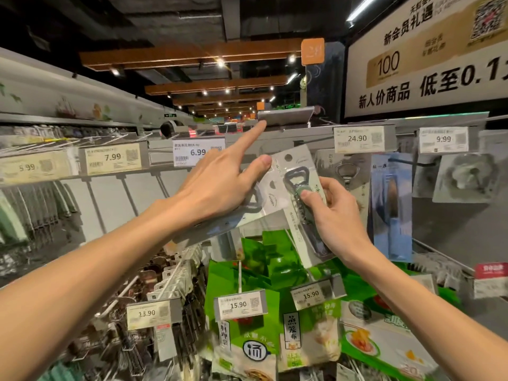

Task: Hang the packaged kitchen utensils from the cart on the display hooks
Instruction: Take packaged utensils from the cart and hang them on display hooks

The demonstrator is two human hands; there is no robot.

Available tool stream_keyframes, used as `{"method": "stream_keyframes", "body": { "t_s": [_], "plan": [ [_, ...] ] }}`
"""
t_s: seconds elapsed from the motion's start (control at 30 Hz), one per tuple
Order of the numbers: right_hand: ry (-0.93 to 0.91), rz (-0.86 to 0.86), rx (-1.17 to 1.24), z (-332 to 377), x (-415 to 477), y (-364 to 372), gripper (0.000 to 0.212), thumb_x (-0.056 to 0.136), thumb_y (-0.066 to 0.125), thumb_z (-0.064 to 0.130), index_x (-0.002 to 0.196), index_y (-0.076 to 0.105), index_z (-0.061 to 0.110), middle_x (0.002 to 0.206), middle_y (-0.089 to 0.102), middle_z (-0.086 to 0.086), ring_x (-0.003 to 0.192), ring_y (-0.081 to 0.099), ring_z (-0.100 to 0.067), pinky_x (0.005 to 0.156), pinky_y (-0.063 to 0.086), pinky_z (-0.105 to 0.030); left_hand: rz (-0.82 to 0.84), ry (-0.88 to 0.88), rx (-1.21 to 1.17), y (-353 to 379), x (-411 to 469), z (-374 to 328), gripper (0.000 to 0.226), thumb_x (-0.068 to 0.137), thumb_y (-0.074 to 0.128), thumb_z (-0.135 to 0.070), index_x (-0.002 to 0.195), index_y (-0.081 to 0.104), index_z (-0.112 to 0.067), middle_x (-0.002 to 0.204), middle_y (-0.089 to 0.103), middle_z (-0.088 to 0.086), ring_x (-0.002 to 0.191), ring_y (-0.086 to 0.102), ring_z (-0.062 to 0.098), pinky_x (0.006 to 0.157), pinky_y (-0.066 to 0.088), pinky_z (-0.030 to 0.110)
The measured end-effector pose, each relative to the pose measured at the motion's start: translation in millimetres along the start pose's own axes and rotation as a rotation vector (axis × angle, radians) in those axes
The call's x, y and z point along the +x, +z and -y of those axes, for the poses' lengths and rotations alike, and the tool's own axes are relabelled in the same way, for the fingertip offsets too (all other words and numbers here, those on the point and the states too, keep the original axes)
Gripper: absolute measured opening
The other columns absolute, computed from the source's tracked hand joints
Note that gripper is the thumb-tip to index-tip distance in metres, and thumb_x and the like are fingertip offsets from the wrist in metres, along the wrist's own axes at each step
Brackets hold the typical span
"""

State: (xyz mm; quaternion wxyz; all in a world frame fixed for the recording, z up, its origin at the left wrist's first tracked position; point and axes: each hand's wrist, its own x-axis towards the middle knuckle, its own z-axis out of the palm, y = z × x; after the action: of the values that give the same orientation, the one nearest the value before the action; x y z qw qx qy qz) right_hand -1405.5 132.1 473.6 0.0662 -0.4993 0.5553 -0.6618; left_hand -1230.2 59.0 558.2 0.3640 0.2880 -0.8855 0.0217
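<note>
My right hand pinches a packaged bottle opener, a white card with a round hang hole at its top, tilted up toward the top row of hooks. My left hand holds further grey-carded packages under its palm, thumb against the card's edge. Its index finger points up and touches a flipped-up price tag holder on the top rail. The cart is out of view.
Price tags 6.99, 24.90 and 9.99 line the top rail. Another opener package and a blue knife package hang to the right. Bare hooks stand at left, green packages below.
</note>
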Motion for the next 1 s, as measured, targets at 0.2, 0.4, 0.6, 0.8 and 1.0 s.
{"method": "stream_keyframes", "body": {
  "t_s": [0.2,0.4,0.6,0.8,1.0],
  "plan": [
    [0.012,-0.020,-0.030,-0.7,15.3,13.9,0.025,0.091,0.060,0.040,0.114,0.057,0.031,0.105,0.069,0.011,0.098,0.066,-0.010,0.090,0.054,-0.046,0.054,-0.027,0.077,2.3,15.0,-1.9,0.061,0.104,0.033,-0.051,0.155,0.000,-0.046,0.058,0.056,0.003,0.056,0.055,0.020,0.057,0.041,0.038],
    [0.033,-0.023,-0.038,-5.4,27.0,23.5,0.023,0.094,0.060,0.035,0.114,0.058,0.026,0.097,0.072,0.006,0.088,0.070,-0.017,0.082,0.056,-0.047,0.038,-0.008,0.131,7.4,15.7,0.6,0.064,0.104,0.033,-0.049,0.156,-0.003,-0.041,0.055,0.051,0.000,0.053,0.051,0.018,0.053,0.038,0.037],
    [0.090,0.050,-0.045,-21.4,41.6,36.5,0.024,0.097,0.056,0.036,0.117,0.053,0.024,0.103,0.064,0.009,0.094,0.064,-0.011,0.091,0.053,-0.042,0.044,-0.003,0.187,10.8,17.3,2.0,0.067,0.104,0.032,-0.050,0.155,-0.011,-0.040,0.054,0.052,-0.001,0.050,0.050,0.017,0.049,0.037,0.034],
    [0.094,0.102,-0.129,-26.5,38.7,34.9,0.039,0.098,0.057,0.035,0.132,0.049,0.018,0.098,0.057,0.021,0.089,0.055,0.001,0.089,0.046,-0.029,0.052,-0.006,0.262,11.1,18.6,3.9,0.069,0.104,0.030,-0.051,0.154,-0.016,-0.040,0.053,0.051,0.001,0.048,0.048,0.019,0.045,0.032,0.033],
    [0.003,0.004,-0.078,-26.9,-7.7,28.7,0.050,0.093,0.063,0.021,0.139,0.043,0.022,0.129,0.051,0.012,0.109,0.053,0.002,0.091,0.039,-0.007,0.011,-0.014,0.199,12.6,18.4,4.7,0.066,0.105,0.032,-0.049,0.155,-0.009,-0.042,0.053,0.053,0.002,0.052,0.051,0.020,0.048,0.032,0.036]
  ]
}}
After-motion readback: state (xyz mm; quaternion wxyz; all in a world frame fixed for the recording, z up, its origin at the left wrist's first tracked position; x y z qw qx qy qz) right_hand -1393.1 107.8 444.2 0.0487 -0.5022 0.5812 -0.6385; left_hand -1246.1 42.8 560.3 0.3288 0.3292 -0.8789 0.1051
